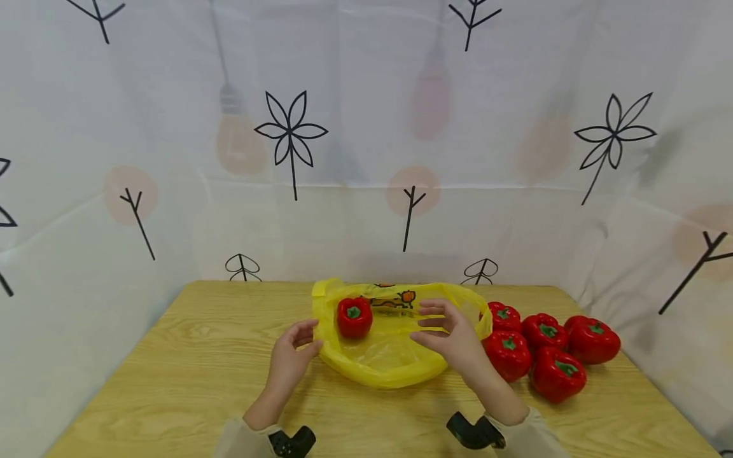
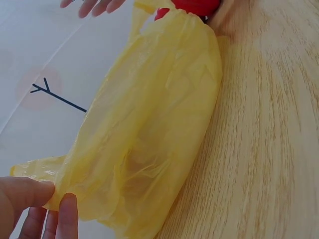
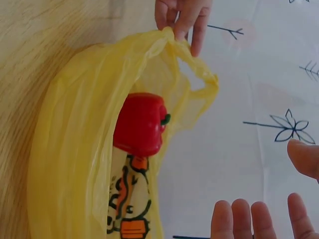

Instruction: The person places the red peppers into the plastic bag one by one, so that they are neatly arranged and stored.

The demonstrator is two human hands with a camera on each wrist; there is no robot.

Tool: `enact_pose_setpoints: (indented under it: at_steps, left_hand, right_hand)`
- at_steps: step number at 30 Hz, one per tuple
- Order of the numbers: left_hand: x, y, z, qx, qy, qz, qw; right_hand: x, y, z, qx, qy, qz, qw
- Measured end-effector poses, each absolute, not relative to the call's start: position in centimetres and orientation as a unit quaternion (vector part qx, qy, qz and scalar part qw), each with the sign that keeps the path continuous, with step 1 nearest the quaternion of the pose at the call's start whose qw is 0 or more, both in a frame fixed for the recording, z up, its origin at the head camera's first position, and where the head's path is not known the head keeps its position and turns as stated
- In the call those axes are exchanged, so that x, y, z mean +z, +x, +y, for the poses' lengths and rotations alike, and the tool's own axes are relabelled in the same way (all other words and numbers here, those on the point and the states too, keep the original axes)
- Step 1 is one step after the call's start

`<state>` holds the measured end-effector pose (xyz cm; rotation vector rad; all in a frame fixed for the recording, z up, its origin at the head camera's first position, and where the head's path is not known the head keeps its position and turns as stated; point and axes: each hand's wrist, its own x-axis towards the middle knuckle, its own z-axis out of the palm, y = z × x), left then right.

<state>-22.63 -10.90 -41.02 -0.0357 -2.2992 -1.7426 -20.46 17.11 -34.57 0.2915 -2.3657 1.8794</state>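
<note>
A yellow plastic bag [image 1: 380,375] lies on the table with its mouth held wide. Inside it, near the left side, sits one red bell pepper [image 1: 354,324] with a green stem. My left hand [image 1: 291,361] pinches the bag's left rim between thumb and fingers. Over the right part of the mouth hovers my right hand [image 1: 456,340], its fingers spread and relaxed around nothing. In the right wrist view the pepper [image 3: 142,124] rests beside the bag's printed inner wall, and my right fingertips [image 3: 241,216] stand apart from the bag.
Several red bell peppers [image 1: 558,375] are grouped on the wooden table [image 1: 172,375] just right of the bag. The nearest ones come right up to the bag's right edge. A white patterned cloth [image 1: 366,146] hangs behind and along both sides of the table.
</note>
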Motion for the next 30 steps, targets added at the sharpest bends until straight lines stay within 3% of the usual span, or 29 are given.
enact_pose_setpoints:
  at_steps: [30]
  left_hand:
    - [-40.9, -22.5, -11.0, -0.599, -0.016, -0.79, 0.134]
  right_hand:
    - [-34.8, -18.7, 21.9, 0.579, 0.07, -0.803, 0.118]
